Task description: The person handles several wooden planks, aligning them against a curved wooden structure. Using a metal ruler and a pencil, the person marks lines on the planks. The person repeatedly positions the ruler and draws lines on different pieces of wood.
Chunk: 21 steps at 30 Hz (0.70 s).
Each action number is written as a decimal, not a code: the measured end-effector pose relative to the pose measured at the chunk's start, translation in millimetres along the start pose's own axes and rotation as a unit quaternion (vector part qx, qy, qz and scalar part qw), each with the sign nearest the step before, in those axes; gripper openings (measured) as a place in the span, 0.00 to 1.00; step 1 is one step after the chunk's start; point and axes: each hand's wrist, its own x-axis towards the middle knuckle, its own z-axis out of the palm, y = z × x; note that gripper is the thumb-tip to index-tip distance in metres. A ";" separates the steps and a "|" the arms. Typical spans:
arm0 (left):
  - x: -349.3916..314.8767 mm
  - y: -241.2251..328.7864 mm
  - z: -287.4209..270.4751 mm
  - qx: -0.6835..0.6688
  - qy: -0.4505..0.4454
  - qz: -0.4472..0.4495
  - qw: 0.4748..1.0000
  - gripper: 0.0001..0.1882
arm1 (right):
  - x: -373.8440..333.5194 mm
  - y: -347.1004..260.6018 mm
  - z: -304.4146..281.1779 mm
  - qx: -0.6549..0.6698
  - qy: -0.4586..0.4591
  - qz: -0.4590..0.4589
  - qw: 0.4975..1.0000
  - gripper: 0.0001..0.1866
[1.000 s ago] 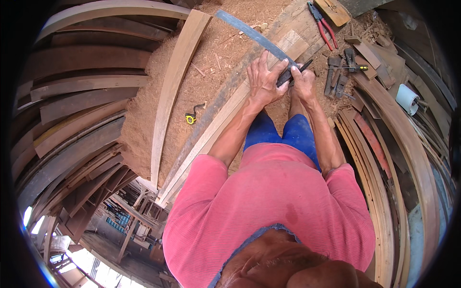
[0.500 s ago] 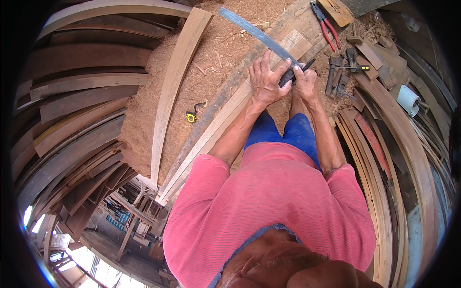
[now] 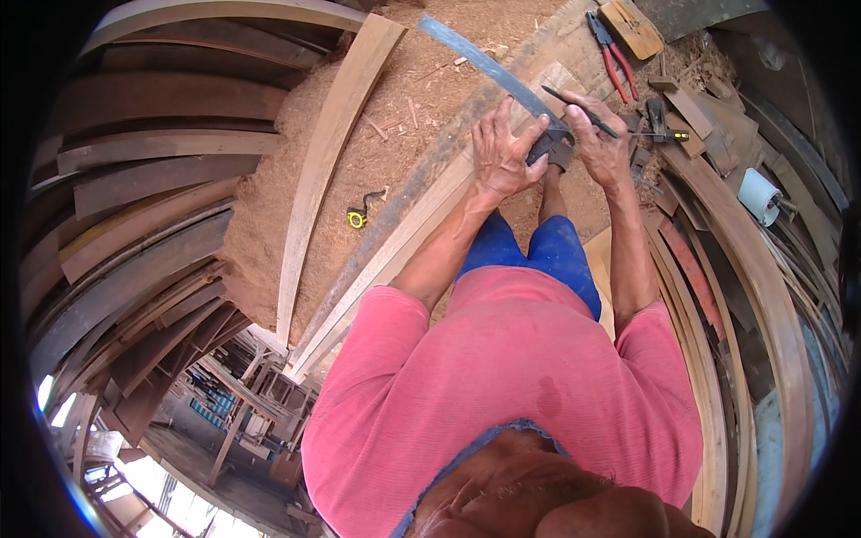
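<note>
A try square with a long grey metal blade [image 3: 480, 61] and a dark stock lies across a pale wooden board [image 3: 395, 255]. My left hand [image 3: 502, 152] is closed around its stock, with fingers resting on the board. A slim dark pencil [image 3: 595, 122] is pinched in my right hand [image 3: 603, 152], just right of the square. Its tip points up and left over the board, and I cannot tell whether it touches the wood. The board's far end passes beneath the square.
A yellow tape measure [image 3: 357, 218] lies on the sawdust beside a curved plank [image 3: 334, 161]. Red-handled pliers [image 3: 621, 77] and a wooden block [image 3: 633, 27] are at the far right of the bench. Stacked planks [image 3: 170, 143] line the left, more boards [image 3: 744, 242] the right.
My right hand has come away from the square's stock and moved right. The pencil has turned so its tip points up and left. The left hand and square have barely shifted.
</note>
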 end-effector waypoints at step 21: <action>-2.1 -0.4 2.5 0.017 -0.009 -0.003 1.000 0.39 | 9.3 -14.6 -27.7 -0.175 -0.084 0.005 0.981 0.14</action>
